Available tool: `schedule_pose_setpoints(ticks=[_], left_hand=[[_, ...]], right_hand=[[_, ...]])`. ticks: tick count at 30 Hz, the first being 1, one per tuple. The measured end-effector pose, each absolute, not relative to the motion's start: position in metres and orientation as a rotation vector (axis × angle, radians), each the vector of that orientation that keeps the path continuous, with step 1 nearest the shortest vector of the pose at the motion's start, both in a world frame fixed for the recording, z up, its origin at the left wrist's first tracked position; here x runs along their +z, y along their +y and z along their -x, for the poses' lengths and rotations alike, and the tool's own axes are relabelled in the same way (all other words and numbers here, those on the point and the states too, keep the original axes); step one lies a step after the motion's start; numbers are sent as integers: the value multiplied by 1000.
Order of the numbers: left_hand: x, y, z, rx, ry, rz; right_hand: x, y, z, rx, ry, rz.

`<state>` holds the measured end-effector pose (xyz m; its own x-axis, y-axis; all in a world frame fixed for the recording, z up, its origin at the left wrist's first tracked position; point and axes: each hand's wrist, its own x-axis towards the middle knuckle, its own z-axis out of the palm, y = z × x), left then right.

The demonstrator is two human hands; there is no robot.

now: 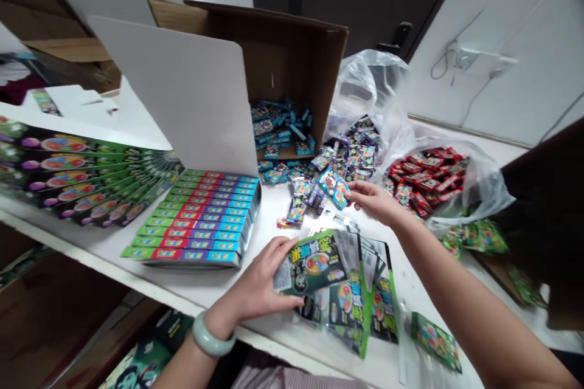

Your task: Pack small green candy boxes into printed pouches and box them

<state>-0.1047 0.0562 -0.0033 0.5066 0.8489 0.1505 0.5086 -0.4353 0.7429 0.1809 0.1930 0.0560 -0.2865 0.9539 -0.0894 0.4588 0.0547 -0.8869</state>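
My left hand, with a pale green bangle at the wrist, grips the left end of a black and green printed pouch. Beneath that pouch, several similar pouches lie fanned out on the white table. Fingertips of my right hand pinch a small blue candy packet by its right edge, above and behind the pouches. Close to it on the table are purple candy packets and a black-printed packet.
An open cardboard box holds blue packets. Red packets fill a clear bag at the right. On the left stand a display box of upright packs and a row of folded printed cartons. A green packet lies front right.
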Motion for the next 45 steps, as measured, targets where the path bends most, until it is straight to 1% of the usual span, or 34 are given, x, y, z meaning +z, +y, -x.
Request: schedule_pose_setpoints(ticks=[2, 7, 13, 17, 19, 24, 27, 29, 33, 36, 40, 43, 45], left_hand=[[-2, 57, 105, 693, 1112, -2154], [0, 56, 105, 700, 1141, -2241], [5, 54, 100, 697, 1189, -2277], [6, 52, 96, 637, 1196, -2274], [6, 52, 96, 635, 1199, -2276], [3, 55, 98, 627, 1229, -2282], [0, 56, 99, 621, 1231, -2284], [-1, 55, 100, 617, 1224, -2283], [-3, 55, 99, 604, 1220, -2287], [-3, 56, 96, 592, 1185, -2312], [-3, 56, 93, 570, 1139, -2358], [-2, 55, 91, 553, 1105, -2411], [-1, 54, 88, 545, 1060, -2428]], right_hand=[[56, 166, -198, 1328, -1620, 1334], [45, 118, -231, 1370, -1486, 1391], [22, 107, -260, 1400, -1661, 1470], [9, 110, -262, 1453, -1689, 1365], [5, 108, -259, 1358, -1742, 1302], [-10, 92, -255, 851, -2099, 1162], [-21, 77, -262, 714, -2307, 1140], [-24, 65, -266, 640, -2344, 1204], [-23, 42, -263, 547, -2251, 1502], [-24, 34, -251, 568, -2331, 1616], [-15, 32, -248, 583, -2260, 1541], [13, 30, -254, 618, -2199, 1381], [36, 29, -257, 693, -2292, 1253]])
